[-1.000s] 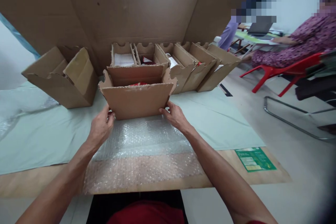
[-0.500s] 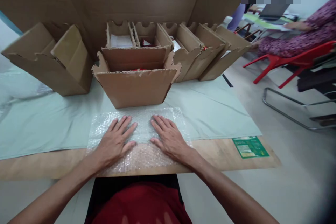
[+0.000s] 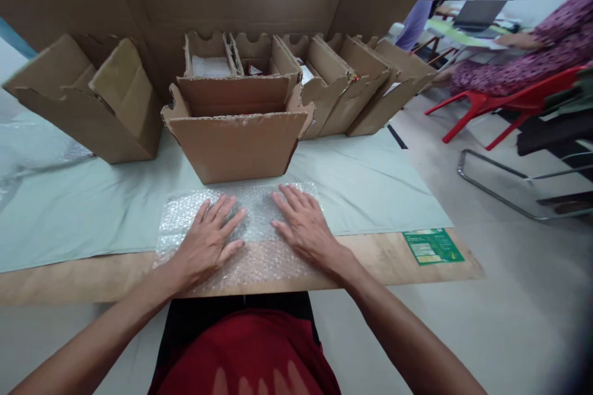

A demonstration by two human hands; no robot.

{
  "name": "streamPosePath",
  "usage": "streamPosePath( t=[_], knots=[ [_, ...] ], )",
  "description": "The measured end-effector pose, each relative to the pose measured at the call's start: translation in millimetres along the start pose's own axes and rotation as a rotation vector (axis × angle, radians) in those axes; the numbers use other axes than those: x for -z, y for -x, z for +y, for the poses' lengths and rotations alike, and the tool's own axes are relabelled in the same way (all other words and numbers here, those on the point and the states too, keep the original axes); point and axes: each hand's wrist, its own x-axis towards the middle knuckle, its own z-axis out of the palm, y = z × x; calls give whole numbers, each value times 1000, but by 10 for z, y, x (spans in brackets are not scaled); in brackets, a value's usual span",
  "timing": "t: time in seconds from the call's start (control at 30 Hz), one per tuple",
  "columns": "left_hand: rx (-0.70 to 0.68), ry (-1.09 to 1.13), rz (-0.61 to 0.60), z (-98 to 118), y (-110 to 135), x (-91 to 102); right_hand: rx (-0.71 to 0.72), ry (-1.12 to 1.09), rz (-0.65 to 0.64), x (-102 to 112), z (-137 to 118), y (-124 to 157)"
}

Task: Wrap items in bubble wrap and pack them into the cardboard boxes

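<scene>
Left hand and right hand spread flat, each grip released, on the bubble wrap at the desk's near edge, its long axis seemingly running left to right, just near of the cardboard box!

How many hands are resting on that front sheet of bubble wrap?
2: the left hand lies palm down on the left part of the bubble wrap, the right hand on its right part; none appears hidden.
</scene>
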Motion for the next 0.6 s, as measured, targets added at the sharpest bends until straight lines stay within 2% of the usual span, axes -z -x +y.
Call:
streamPosePath(
  t=[0.1,0.17,0.23,0.3,0.4,0.5,0.6],
  knots=[
    [56,-24,-54,-218,105,-33,-7,-34,-39,-81,149,-53],
    [174,-42,-31,-408,334,19,-92,-24,15,-78,374,146],
    [252,-41,21,-499,576,111,-141,-19,85,-7,573,463],
    [226,-14,44,-452,742,203,-109,-50,104,114,661,795],
    [34,52,1,-229,808,270,17,-140,16,272,594,1138],
    [-112,67,-33,-48,770,233,75,-164,-22,265,472,1224],
    [-125,49,-20,0,745,189,53,-161,113,149,426,1148]
  ],
)
